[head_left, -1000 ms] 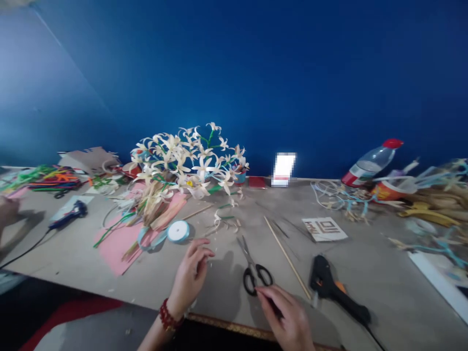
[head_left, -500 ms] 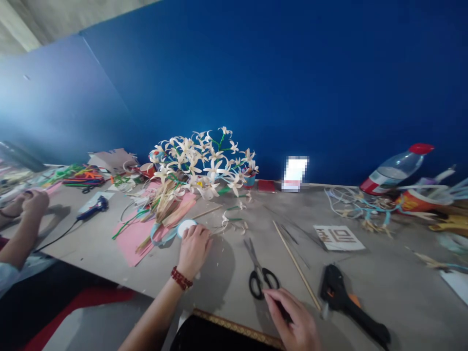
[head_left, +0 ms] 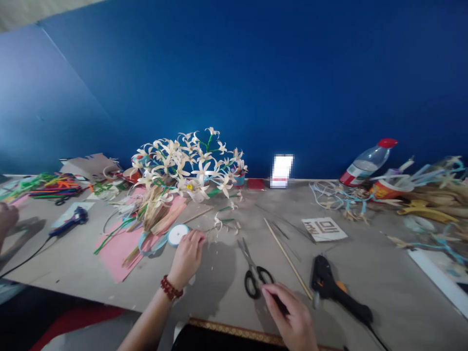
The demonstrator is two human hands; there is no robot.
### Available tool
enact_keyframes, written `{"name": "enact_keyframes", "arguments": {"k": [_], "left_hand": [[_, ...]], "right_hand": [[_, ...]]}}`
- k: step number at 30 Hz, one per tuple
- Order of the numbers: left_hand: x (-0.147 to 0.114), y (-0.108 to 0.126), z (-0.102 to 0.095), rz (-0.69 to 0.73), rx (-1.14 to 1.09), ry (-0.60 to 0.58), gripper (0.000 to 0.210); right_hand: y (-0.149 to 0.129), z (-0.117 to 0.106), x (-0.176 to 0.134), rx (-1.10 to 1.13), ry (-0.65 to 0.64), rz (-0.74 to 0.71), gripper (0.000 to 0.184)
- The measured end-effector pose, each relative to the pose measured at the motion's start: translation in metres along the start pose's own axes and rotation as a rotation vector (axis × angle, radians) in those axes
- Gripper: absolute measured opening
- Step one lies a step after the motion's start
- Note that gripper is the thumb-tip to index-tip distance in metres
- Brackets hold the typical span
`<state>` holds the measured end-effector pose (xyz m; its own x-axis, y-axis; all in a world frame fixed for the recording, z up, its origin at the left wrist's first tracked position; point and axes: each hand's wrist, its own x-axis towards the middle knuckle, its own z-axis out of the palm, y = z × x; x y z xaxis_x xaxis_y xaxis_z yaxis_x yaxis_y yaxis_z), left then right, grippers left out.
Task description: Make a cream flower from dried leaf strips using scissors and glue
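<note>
My left hand, with a dark red bead bracelet on its wrist, is over the table, its fingers curled down and together. Just beyond its knuckles lies a white spool with light blue ribbon. Whatever its fingertips hold is hidden or too small to name. My right hand is closed in a pinch at the lower middle; what is in it, if anything, I cannot make out. Its fingertips are close to the black handles of the scissors, which lie slightly apart on the table.
White paper-like flowers stand at the back over pink sheets. Right of the scissors are a thin stick and a black glue gun. A tilted bottle is farther back. Another person's hand shows at left, near a blue glue gun.
The view has turned slightly right, so things on the table appear farther left. My left hand has shifted a little off the spool, showing more of it. My right hand keeps its pinch.
</note>
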<state>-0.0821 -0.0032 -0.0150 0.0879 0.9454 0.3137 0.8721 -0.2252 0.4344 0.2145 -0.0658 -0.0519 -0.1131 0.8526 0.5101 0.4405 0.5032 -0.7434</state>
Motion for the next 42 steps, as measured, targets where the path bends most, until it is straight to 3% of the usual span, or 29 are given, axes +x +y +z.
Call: {"name": "enact_keyframes", "arguments": {"k": [3,5,7,11,15,19,24,28,33,35,39,41,42], "left_hand": [[-0.01,0.014,-0.003,-0.076,-0.198,0.034,0.017],[-0.018,0.03,-0.002,-0.238,-0.574,0.012,0.013],[-0.025,0.047,0.003,-0.38,-0.948,-0.083,0.026],[-0.031,0.075,0.013,-0.55,-1.348,-0.072,0.032],[-0.034,0.088,0.014,-0.567,-1.364,-0.005,0.028],[-0.037,0.088,0.006,-0.468,-1.312,-0.052,0.03],[-0.038,0.076,-0.004,-0.271,-1.219,-0.197,0.031],[-0.033,0.061,-0.017,-0.168,-1.108,-0.263,0.029],[-0.027,0.051,-0.031,-0.097,-0.765,-0.142,0.027],[-0.025,0.05,-0.03,-0.054,-0.702,-0.022,0.024],[-0.023,0.05,-0.02,-0.165,-0.856,0.491,0.017],[-0.024,0.054,-0.013,-0.273,-0.985,0.553,0.019],[-0.026,0.057,-0.009,-0.293,-1.036,0.484,0.02]], "right_hand": [[-0.002,0.001,0.0,0.012,-0.041,0.023,0.012],[-0.01,0.004,0.004,0.039,-0.085,0.066,0.013],[-0.021,0.01,0.013,0.092,-0.156,0.135,0.015],[-0.042,0.03,0.034,0.265,-0.294,0.287,0.015],[-0.05,0.043,0.047,0.372,-0.238,0.365,0.017],[-0.049,0.037,0.063,0.539,-0.147,0.545,0.025],[-0.045,0.023,0.079,0.825,-0.204,0.731,0.029],[-0.043,0.013,0.081,0.869,-0.307,0.766,0.03],[-0.042,0.007,0.078,0.814,-0.381,0.812,0.031],[-0.042,0.009,0.076,0.84,-0.354,0.833,0.031],[-0.043,0.016,0.073,1.134,-0.161,0.936,0.032],[-0.044,0.021,0.07,1.29,-0.092,0.997,0.031],[-0.045,0.024,0.068,1.332,-0.083,1.02,0.031]]}}
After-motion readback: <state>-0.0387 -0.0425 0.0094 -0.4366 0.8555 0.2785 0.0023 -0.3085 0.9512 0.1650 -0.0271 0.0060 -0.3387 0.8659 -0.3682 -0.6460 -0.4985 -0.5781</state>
